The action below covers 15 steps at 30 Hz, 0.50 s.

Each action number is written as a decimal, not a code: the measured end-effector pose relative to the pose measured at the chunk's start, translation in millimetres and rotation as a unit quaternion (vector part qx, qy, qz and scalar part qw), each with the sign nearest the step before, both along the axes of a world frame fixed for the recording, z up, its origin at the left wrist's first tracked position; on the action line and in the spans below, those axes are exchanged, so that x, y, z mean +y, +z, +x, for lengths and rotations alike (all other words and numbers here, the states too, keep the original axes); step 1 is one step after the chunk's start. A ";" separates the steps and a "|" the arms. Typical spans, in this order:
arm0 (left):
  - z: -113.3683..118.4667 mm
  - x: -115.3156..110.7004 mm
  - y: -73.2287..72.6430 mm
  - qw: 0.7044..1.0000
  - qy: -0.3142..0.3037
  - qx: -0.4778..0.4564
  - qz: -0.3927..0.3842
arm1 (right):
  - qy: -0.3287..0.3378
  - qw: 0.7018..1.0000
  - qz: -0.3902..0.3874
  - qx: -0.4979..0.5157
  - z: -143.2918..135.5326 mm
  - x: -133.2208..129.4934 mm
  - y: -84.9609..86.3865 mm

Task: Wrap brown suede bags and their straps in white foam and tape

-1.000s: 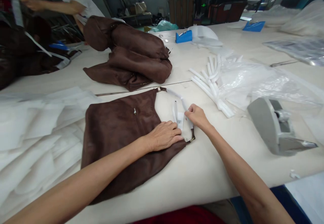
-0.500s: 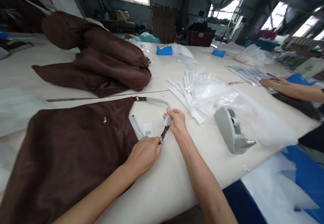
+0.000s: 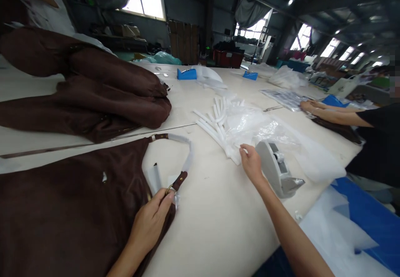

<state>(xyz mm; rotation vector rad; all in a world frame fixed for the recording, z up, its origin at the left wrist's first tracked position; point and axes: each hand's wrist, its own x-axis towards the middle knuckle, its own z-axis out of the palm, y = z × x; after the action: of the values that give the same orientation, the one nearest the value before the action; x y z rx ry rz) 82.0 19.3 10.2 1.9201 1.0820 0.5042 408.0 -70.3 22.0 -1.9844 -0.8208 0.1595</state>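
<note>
My left hand (image 3: 153, 216) grips the brass ring end of a brown bag (image 3: 93, 193) at the base of its strap. The bag lies flat on the table to the left. Its strap curves away, wrapped in a white foam sleeve (image 3: 190, 154) with a brown leather tab at each end. Beside the ring, a second wrapped strap piece (image 3: 154, 179) and a white tag lie partly hidden. My right hand (image 3: 251, 164), fingers curled together, is over the near end of the white foam tubes (image 3: 215, 131), just left of a grey tape dispenser (image 3: 275, 168). Whatever its fingertips hold is hidden.
Stuffed brown bags (image 3: 118, 93) are piled at the back left. A clear plastic bag (image 3: 250, 120) covers part of the tubes. Blue tape dispensers (image 3: 186, 74) stand farther back. At the right, a co-worker's hands (image 3: 309, 107) rest at another dark item.
My right hand has let go of the wrapped strap and moved right to the foam tubes. My left hand still holds the ring end. The view has turned right.
</note>
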 end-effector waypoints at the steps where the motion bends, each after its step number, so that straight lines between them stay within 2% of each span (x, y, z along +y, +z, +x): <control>1: -0.6 0.1 -1.4 1.000 0.003 -0.006 -0.002 | 0.001 0.999 -0.025 -0.029 13.9 6.2 0.7; 4: -3.4 1.9 -6.4 0.999 0.012 -0.028 -0.015 | 0.009 0.991 -0.101 -0.092 44.0 29.8 -1.6; 7: -5.4 3.7 -10.0 0.998 0.021 -0.048 -0.039 | 0.029 0.978 -0.165 -0.123 58.1 44.6 -8.2; 11: -4.3 4.7 -7.3 0.995 0.033 -0.067 -0.064 | 0.057 0.964 -0.221 -0.136 64.8 43.5 -11.7; 15: -2.8 5.2 -2.3 0.993 0.041 -0.087 -0.065 | 0.067 0.964 -0.223 -0.128 65.9 39.9 -0.5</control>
<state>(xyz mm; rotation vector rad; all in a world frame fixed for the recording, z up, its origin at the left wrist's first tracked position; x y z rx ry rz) 79.1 24.5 7.9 1.6915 1.0560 0.6210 474.0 -30.4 21.5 -2.4057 -1.1662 0.1803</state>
